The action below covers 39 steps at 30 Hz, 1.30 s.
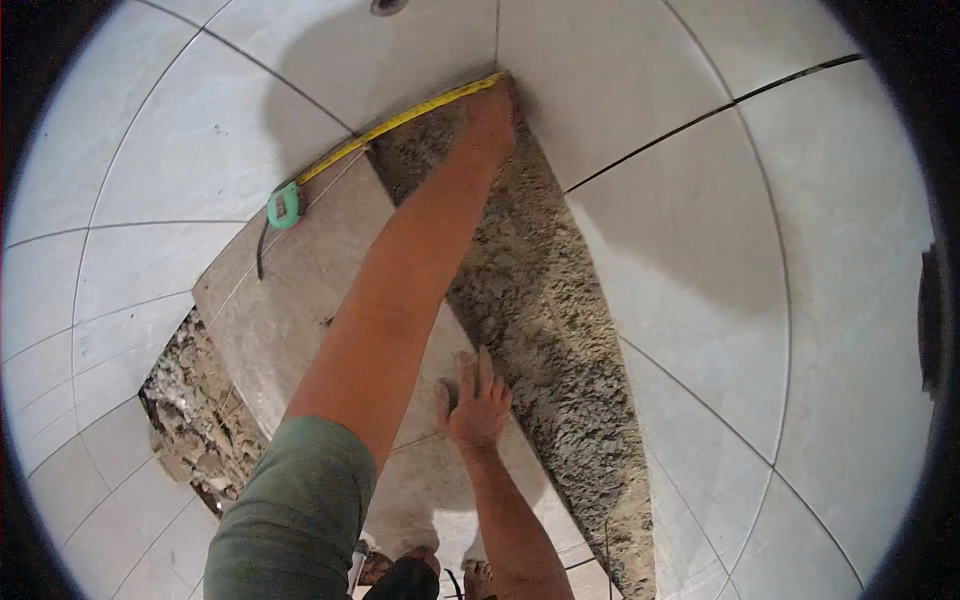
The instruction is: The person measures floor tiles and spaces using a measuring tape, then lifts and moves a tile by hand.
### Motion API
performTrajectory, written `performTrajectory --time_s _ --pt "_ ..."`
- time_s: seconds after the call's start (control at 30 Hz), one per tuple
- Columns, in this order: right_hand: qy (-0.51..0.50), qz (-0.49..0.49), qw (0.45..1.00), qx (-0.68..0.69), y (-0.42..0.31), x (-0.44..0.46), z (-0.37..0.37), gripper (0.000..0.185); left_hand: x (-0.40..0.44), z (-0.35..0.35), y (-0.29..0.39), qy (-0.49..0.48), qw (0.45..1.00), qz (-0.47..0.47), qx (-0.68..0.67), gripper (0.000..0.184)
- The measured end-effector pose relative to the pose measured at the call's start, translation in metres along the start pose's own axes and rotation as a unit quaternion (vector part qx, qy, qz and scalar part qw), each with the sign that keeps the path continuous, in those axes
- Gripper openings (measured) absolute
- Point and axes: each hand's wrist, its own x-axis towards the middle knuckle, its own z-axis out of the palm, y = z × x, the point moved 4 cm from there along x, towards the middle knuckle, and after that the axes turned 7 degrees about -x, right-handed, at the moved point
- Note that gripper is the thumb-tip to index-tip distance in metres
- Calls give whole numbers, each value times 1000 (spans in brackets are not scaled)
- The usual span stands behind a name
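Closest to me, at the bottom edge, a bare foot (478, 578) and some dark cloth (405, 582) show by the person's arms. The right hand (478, 408) rests palm down, fingers spread and grasping nothing, on a dusty tan tile (272, 325) beside its long edge. Along that edge runs a strip of rough grey mortar (545, 310); over on the left, broken rubble (205, 410) lies exposed. The left arm, in a green sleeve (290, 515), stretches across the tile. Past the forearm sits the tape measure's mint-green case (284, 206), near the tile's far left edge, a black strap (262, 250) trailing from it. Its yellow blade (400, 120) runs out to the left hand (492, 112), at the strip's far end. Those fingers are at the blade's tip; whether they pinch or only press it, I can't tell. Pale tiles (690, 240) surround everything, with a round dark opening (388, 6) farthest off.
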Motion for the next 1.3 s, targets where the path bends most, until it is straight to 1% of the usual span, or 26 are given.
performTrajectory --time_s 0.1,0.13,0.17,0.2,0.23,0.27,0.3,0.33,0.4,0.5,0.6,0.67,0.7,0.77,0.8,0.9,0.97,1.03,1.07,1.1,1.17,1.27,1.3 --pt "-2 -3 1000 2 -1 1 0 60 -15 -22 -13 -56 991 -44 115 40" --pt "-1 -6 1000 12 -1 0 -1 61 -25 -30 -4 -71 977 32 196 36" --pt "0 -6 1000 21 0 0 -3 61 -40 -40 2 -88 952 107 273 33" --pt "7 -5 1000 13 0 2 -3 61 -70 -49 23 -97 910 182 359 33" --pt "12 -5 1000 6 -1 1 -3 61 -102 -57 45 -90 856 258 439 33" --pt "20 -4 1000 -2 -2 1 -4 60 -137 -64 88 -76 781 334 523 35" --pt "27 -8 1000 -3 -2 2 -4 60 -145 -91 111 -21 688 467 556 36" --pt "34 -13 999 -4 -1 1 -3 60 -151 -124 138 10 637 524 564 39" --pt "45 -14 999 -2 0 2 -2 59 -158 -186 185 78 559 528 634 48" --pt "46 -10 999 1 -1 1 -1 59 -151 -257 208 105 495 458 730 57" --pt "37 -7 999 -13 -2 0 -2 60 -146 -278 199 73 450 454 766 61" --pt "27 -6 999 -24 -2 0 -1 60 -135 -278 195 115 479 394 776 61" --pt "39 -11 999 -24 -2 0 -1 61 -130 -283 194 135 492 362 780 61" --pt "67 -19 997 -20 -2 0 0 61 -126 -295 198 125 518 393 750 56" --pt "56 -18 998 -17 -3 0 1 61 -127 -301 197 118 530 408 734 54" --pt "38 -10 999 -16 -1 0 2 63 -193 -288 197 153 662 375 631 44" --pt "35 -6 999 -27 -1 -1 4 64 -242 -283 184 100 687 394 603 36" --pt "27 -4 999 -25 0 -5 5 63 -298 -275 152 87 782 193 586 31" --pt "27 -6 999 -21 -1 -4 4 63 -323 -276 129 73 833 99 540 28" --pt "26 -2 1000 -14 -2 -2 3 62 -344 -276 107 57 871 6 488 26" --pt "23 6 1000 2 -2 -3 1 60 -378 -273 68 69 911 17 406 22" --pt "40 5 999 6 -1 -8 1 58 -406 -295 27 32 919 -70 386 21" --pt "69 -1 998 10 0 -10 1 57 -414 -294 21 19 928 -20 372 22"
